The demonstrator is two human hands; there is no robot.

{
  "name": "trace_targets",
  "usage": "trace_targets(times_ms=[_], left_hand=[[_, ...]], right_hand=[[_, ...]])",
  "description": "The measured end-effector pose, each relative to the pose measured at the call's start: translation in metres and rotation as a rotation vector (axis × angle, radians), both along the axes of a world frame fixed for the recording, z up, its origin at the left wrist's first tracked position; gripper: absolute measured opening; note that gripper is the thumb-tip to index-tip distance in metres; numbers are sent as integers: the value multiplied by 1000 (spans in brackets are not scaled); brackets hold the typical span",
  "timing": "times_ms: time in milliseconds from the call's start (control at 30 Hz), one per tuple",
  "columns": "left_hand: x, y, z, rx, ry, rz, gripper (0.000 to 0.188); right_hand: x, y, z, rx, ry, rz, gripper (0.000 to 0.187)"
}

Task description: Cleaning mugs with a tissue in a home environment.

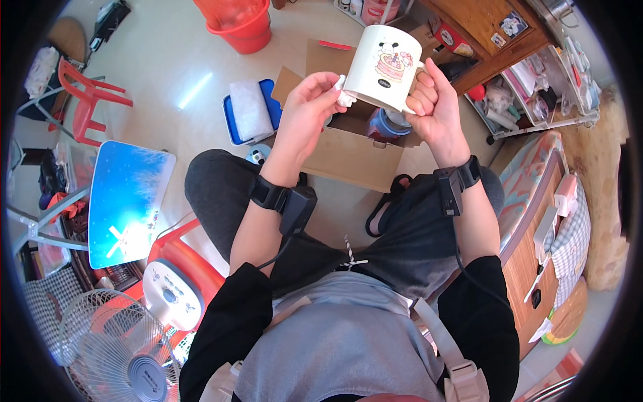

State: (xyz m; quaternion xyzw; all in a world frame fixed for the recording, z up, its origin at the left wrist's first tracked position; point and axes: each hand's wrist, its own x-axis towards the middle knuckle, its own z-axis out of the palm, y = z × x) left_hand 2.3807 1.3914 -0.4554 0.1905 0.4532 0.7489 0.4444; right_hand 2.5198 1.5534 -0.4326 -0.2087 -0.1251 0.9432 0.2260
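Observation:
A white mug (365, 65) with a printed cartoon of animals and a cake is held up in front of me, its handle toward the right. My right hand (439, 114) is closed around that handle. Just left of the mug, my left hand (308, 110) pinches a crumpled white tissue (345, 97) close to the mug's side; whether the tissue touches it I cannot tell. Below the mug an open cardboard box (351, 161) stands on the floor between my knees. Inside it sits a blue container (388, 127), and the mug and hands hide part of the box.
Left of the box lies a blue tray (232, 124) with a white folded cloth (252, 107). Beyond it is a red bucket (244, 37). At left are a red plastic chair (87, 100), a blue folding table (124, 194) and a fan (120, 348). A wooden cabinet (469, 57) stands far right.

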Motion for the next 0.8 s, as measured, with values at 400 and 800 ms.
trace_targets(times_ms=[400,800], left_hand=[[4,-7,7,135,-45,-23,21],[4,-4,-1,-30,-109,44,19]], right_hand=[[8,-1,-5,-17,229,138,38],[4,1,-14,-49,120,116,34]])
